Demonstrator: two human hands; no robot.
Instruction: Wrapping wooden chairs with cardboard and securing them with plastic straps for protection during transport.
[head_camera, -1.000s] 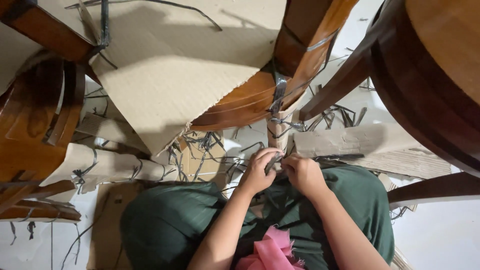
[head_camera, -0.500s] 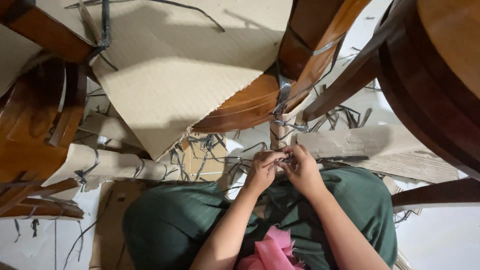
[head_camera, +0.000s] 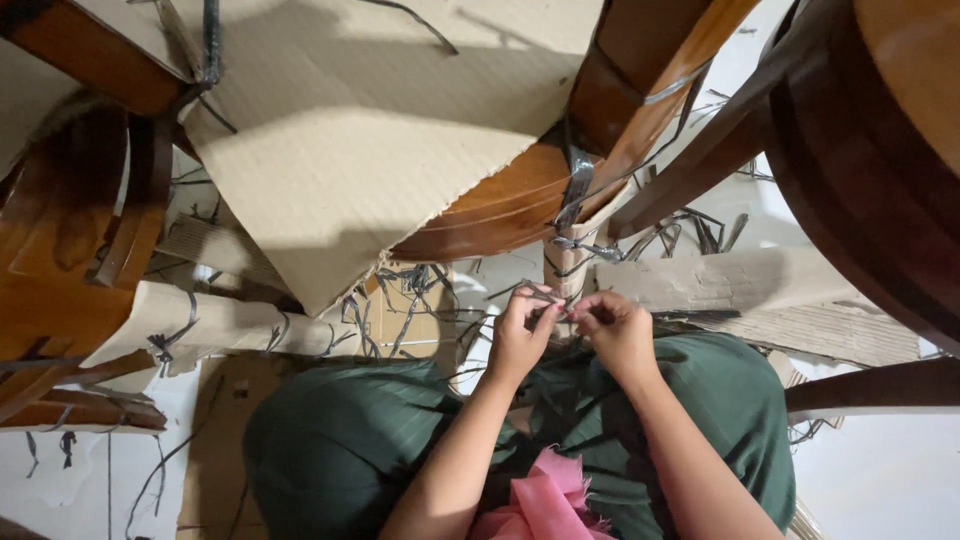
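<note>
Pinching a grey strap (head_camera: 560, 297) at the cardboard-wrapped chair leg (head_camera: 568, 272).
Left hand (head_camera: 522, 335) and right hand (head_camera: 618, 330): fingertips closed on the strap, meeting between the hands, touching the leg base. Directly above the fingers, more strap knots (head_camera: 578, 243) bind the leg under the wooden seat (head_camera: 500, 210). Corrugated cardboard sheet (head_camera: 340, 150) lies up-left; green-clad knees (head_camera: 340, 440) below.
</note>
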